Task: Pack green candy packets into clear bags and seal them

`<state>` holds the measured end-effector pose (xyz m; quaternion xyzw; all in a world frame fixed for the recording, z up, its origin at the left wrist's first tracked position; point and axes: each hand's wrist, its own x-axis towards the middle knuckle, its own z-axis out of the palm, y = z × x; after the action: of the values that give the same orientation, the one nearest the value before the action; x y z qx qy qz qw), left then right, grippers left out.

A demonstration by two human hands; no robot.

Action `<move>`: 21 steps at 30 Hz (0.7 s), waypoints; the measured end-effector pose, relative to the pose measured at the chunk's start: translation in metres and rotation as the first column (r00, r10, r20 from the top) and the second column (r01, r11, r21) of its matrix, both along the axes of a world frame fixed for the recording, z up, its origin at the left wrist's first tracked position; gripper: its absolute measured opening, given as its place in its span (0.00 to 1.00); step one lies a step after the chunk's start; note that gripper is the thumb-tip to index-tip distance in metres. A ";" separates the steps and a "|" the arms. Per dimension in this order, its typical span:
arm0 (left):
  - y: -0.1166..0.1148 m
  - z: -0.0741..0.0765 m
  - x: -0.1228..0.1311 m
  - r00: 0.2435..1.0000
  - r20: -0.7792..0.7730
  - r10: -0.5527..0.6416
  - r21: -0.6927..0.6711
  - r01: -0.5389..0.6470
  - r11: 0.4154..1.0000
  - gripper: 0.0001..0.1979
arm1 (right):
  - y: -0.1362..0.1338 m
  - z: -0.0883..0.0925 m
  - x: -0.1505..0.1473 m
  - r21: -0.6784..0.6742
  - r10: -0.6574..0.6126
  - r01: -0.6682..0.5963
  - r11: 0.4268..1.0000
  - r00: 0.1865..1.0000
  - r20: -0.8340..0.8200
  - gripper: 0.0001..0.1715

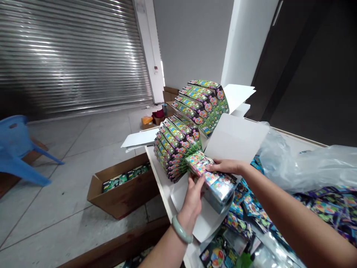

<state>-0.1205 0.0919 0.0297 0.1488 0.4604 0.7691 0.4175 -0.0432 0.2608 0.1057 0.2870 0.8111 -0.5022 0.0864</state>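
A row of small shiny printed packets, lined up in a block, lies tilted over a white card flap on the table. My left hand, with a pale green bangle at its wrist, grips the near left side of this row. Over its top and right side my right hand is closed, thumb and fingers pressed to the packets. The far end of the row touches a fanned stack of printed display boxes. What the undersides of my fingers touch is hidden.
A second leaning stack of display boxes stands behind. Loose packets and clear plastic bags cover the right of the table. An open carton sits on the floor at left, with a blue plastic chair beyond.
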 end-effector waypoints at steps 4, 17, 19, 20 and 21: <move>-0.007 0.002 0.000 0.954 0.298 -0.022 0.093 -0.006 0.996 0.25 | -0.031 0.006 0.000 0.173 0.042 -0.046 0.984 0.999 0.026 0.56; -0.054 -0.069 0.007 0.868 0.496 -0.004 0.086 -0.044 0.995 0.32 | -0.172 -0.038 -0.027 0.691 -0.031 -0.127 0.712 0.977 0.211 0.48; -0.051 -0.069 0.002 0.910 0.409 0.067 0.069 -0.104 0.992 0.28 | -0.170 -0.039 -0.029 0.692 -0.027 -0.124 0.711 0.979 0.203 0.47; -0.051 -0.068 -0.002 0.925 0.361 0.117 0.067 -0.150 0.986 0.24 | -0.169 -0.039 -0.028 0.693 -0.024 -0.122 0.710 0.980 0.198 0.46; -0.051 -0.067 -0.006 0.930 0.328 0.165 0.066 -0.196 0.978 0.19 | -0.168 -0.040 -0.028 0.695 -0.025 -0.118 0.709 0.981 0.192 0.45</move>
<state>-0.1270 0.0405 -0.0376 -0.0009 0.3601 0.8397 0.4064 -0.0712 0.0923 0.0659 0.3235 0.9361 -0.1242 0.0593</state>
